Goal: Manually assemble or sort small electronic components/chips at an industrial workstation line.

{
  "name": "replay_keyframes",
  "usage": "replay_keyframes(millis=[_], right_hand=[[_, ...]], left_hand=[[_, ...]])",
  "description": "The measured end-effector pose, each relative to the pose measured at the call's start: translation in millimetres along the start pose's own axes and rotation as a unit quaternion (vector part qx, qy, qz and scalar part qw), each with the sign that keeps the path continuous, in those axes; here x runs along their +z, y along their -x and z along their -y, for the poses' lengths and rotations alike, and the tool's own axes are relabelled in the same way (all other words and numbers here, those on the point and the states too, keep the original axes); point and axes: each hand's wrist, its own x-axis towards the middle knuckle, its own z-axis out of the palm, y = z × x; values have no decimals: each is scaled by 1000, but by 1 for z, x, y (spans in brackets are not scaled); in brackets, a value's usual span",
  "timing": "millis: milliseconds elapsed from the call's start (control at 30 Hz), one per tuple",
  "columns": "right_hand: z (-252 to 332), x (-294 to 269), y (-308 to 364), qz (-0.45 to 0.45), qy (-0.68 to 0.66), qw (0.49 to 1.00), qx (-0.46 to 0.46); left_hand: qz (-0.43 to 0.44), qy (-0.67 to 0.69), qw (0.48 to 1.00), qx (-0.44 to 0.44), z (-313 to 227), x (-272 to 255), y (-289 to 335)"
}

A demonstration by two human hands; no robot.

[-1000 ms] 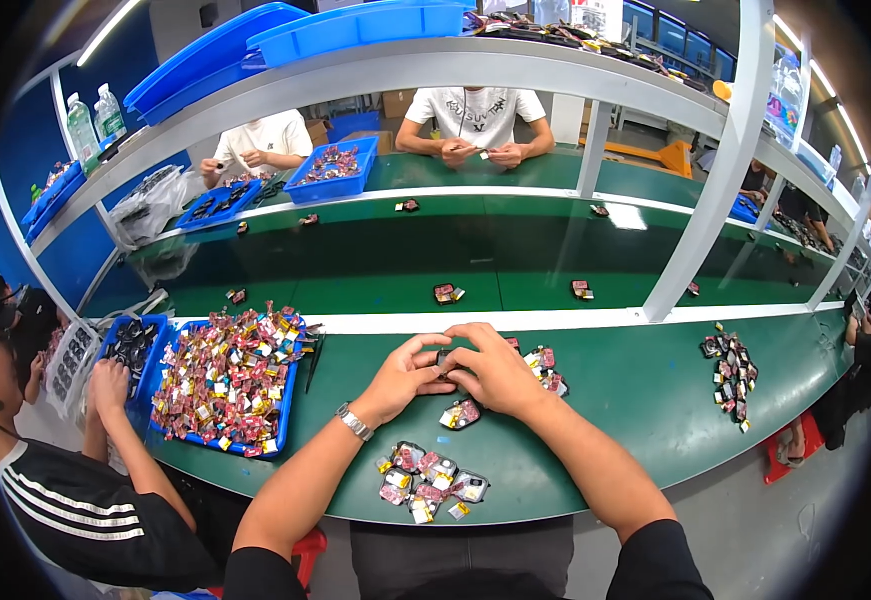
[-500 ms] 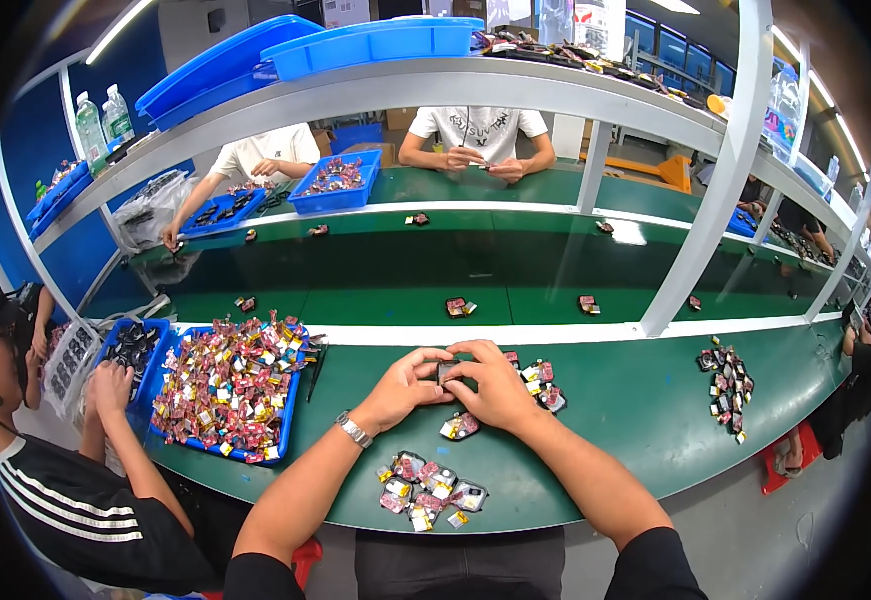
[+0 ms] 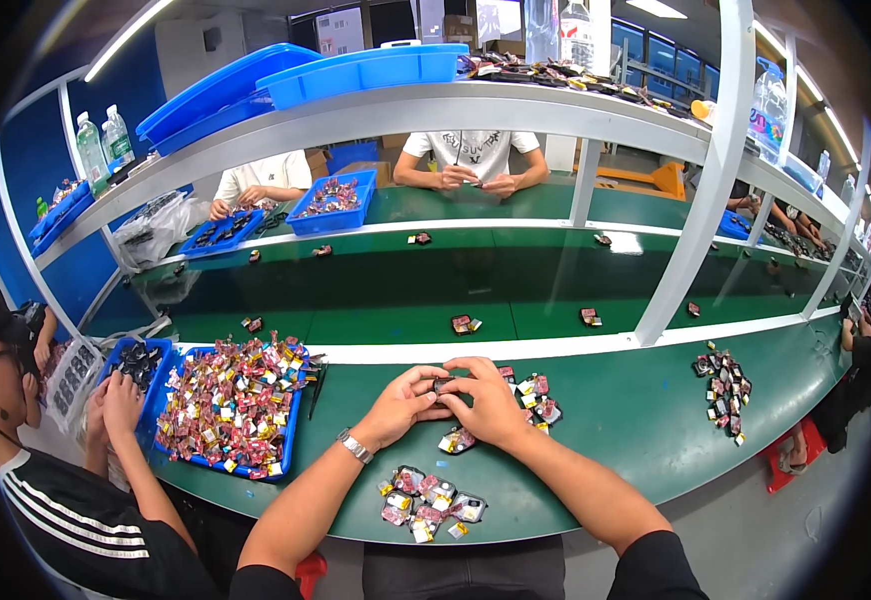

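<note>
Between the fingertips of my left hand (image 3: pixel 396 407) and my right hand (image 3: pixel 488 403) is a small dark casing (image 3: pixel 443 386), mostly covered by my fingers. Both hands are closed on it, just above the green bench. Below my right palm lies a small electronic unit (image 3: pixel 457 440) with a red board and a yellow-white piece. More such units (image 3: pixel 540 400) sit beside the right hand, partly hidden by it. A cluster of similar units (image 3: pixel 432 500) rests nearer the bench's front edge.
At left, a blue tray (image 3: pixel 291 440) is heaped with red, white and yellow parts; black tweezers (image 3: pixel 317 388) lie beside it. Another pile of units (image 3: pixel 726 390) sits right. A white upright (image 3: pixel 696 210) rises before the belt (image 3: pixel 376 318). Co-workers sit left and opposite.
My hands remain together on the casing, with fingers slightly shifted. Units on the belt have moved slightly right. Across the belt, a co-worker's reaching hand has drawn back to the blue tray.
</note>
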Motion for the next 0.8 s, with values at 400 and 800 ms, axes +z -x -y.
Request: replay_keyframes(millis=[400,800], right_hand=[[2,16,7,-69,2,997,34],[-1,16,2,-47,-52,997,38]], left_hand=[[-10,18,1000,14,4,-1,0],[-26,18,999,43,5,-1,2]])
